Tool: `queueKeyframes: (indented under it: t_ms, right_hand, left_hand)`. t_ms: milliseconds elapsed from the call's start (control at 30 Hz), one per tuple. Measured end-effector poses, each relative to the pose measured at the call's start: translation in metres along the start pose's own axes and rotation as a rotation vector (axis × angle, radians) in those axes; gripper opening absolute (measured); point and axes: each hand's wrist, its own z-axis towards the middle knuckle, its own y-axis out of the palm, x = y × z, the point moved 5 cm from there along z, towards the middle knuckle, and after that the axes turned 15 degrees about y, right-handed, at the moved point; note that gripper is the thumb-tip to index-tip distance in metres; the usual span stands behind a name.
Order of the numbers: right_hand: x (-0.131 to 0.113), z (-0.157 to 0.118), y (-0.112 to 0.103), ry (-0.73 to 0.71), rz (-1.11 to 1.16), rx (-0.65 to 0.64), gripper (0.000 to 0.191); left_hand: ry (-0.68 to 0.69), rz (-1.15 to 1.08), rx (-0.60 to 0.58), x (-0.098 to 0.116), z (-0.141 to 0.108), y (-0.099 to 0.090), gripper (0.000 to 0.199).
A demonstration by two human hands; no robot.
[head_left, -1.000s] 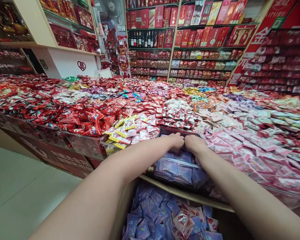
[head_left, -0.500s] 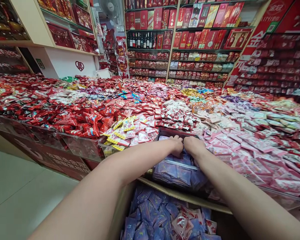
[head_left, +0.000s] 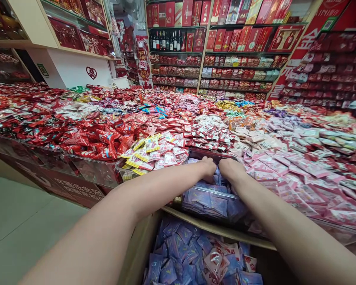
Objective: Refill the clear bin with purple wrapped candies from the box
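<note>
from the left, yellow-edged packets (head_left: 146, 152), purple packets (head_left: 207, 201) and pink packets (head_left: 302, 190) lie side by side, the middle kind probably kept apart by the clear bin (head_left: 195, 153). inside, the left hand (head_left: 208, 169) is half curled and, just beside, the right hand (head_left: 231, 171) bends downward; with fingertips hidden, i cannot tell whether either grips a packet.

Light is even; the clear tray (head_left: 218, 192) glints along its near rim, the near-left floor (head_left: 17, 217) gleams faintly, far-right shelves (head_left: 329, 73) look dim and blurred.
</note>
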Motion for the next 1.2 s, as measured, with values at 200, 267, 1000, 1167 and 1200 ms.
queueKeyframes:
  t_ms: [200, 267, 1000, 1167, 1200]
  right_hand:
    - [0.0, -0.001, -0.001, -0.028, -0.012, 0.005, 0.036]
    - [0.0, -0.001, -0.001, -0.032, -0.012, 0.004, 0.035]
    - [0.001, 0.001, 0.001, -0.045, 0.035, 0.025, 0.032]
    - [0.0, 0.0, 0.0, -0.056, 0.023, 0.026, 0.035]
    - [0.0, -0.001, 0.0, -0.057, 0.021, 0.027, 0.036]
  left_hand:
    - [-0.013, -0.045, 0.017, 0.002, 0.0, -0.003, 0.059]
    - [-0.004, -0.063, 0.016, 0.002, 0.0, -0.003, 0.056]
    - [-0.014, -0.035, 0.105, -0.011, -0.007, -0.011, 0.039]
    - [-0.022, -0.002, -0.028, -0.007, -0.007, -0.007, 0.035]
    - [-0.023, 0.005, -0.04, -0.006, -0.007, -0.006, 0.036]
